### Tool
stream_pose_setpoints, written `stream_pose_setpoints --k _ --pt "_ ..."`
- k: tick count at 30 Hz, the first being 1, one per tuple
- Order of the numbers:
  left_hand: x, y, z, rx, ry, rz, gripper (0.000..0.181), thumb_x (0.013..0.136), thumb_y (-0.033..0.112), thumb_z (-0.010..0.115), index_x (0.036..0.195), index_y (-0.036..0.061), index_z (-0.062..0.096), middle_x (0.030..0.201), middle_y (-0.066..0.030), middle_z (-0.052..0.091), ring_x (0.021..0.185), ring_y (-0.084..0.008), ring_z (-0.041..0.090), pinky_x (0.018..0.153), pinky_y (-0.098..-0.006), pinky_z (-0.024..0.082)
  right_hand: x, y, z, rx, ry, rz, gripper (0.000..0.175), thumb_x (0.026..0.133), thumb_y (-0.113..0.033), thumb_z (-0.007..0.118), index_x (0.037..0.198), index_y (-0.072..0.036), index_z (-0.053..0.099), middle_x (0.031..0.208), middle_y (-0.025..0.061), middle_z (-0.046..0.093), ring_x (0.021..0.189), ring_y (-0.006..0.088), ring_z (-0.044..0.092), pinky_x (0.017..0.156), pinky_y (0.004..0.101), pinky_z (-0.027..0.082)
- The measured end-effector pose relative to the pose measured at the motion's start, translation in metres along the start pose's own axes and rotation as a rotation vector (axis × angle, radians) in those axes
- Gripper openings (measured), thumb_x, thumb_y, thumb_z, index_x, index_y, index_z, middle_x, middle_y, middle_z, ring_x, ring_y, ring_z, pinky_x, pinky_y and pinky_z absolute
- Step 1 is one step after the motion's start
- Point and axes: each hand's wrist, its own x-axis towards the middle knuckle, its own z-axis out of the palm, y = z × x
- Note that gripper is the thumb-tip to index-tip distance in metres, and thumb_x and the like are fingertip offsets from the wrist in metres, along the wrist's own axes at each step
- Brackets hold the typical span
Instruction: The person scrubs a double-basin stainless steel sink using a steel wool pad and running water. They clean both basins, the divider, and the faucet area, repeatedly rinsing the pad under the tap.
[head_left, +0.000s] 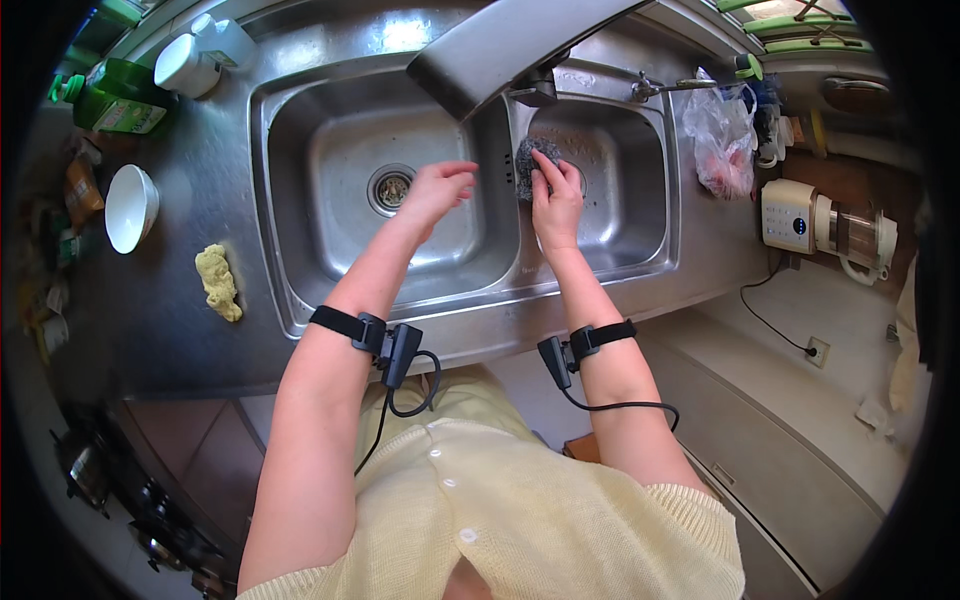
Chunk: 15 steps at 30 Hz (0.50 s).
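My right hand (557, 199) has its thumb and fingers on a grey mesh scouring pad (531, 172), at the divider between the two basins of a stainless steel sink (390, 270). Over the larger left basin hangs my left hand (441, 191), fingers a little bent, holding nothing that I can see. Beside and below it lies the basin's drain strainer (391, 190) with bits of residue in it. The smaller right basin (622, 180) has dark specks on its floor, and my right hand partly covers its drain.
The wide metal faucet (487, 60) reaches over the divider. On the left counter are a white bowl (132, 208), a crumpled yellow cloth (218, 283) and a green pump bottle (124, 101). Rightward lie a plastic bag (720, 139) and a beige blender (789, 216).
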Motion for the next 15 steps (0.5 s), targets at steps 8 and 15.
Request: stream_pose_setpoints --k 8,15 --pt "-0.015 -0.020 -0.050 -0.017 0.215 -0.063 0.035 0.096 0.016 0.056 0.129 0.0041 0.062 0.110 -0.0070 0.069 0.090 -0.0127 0.063 0.083 -0.0278 0.051 0.003 0.002 -0.004 -0.355 -0.130 -0.223 0.051 0.087 -0.027 0.070 0.136 -0.019 0.056 0.124 0.0213 0.059 0.100 0.0391 0.064 0.082 0.0445 0.055" --pt "-0.021 -0.036 -0.043 0.004 0.186 -0.128 0.036 0.096 0.015 0.056 0.129 0.0035 0.061 0.110 -0.0085 0.069 0.094 -0.0148 0.064 0.084 -0.0283 0.052 0.076 -0.002 0.025 -0.333 -0.103 -0.380 0.036 0.090 -0.025 0.067 0.124 -0.015 0.061 0.114 0.0179 0.061 0.090 0.0405 0.064 0.074 0.0466 0.055"
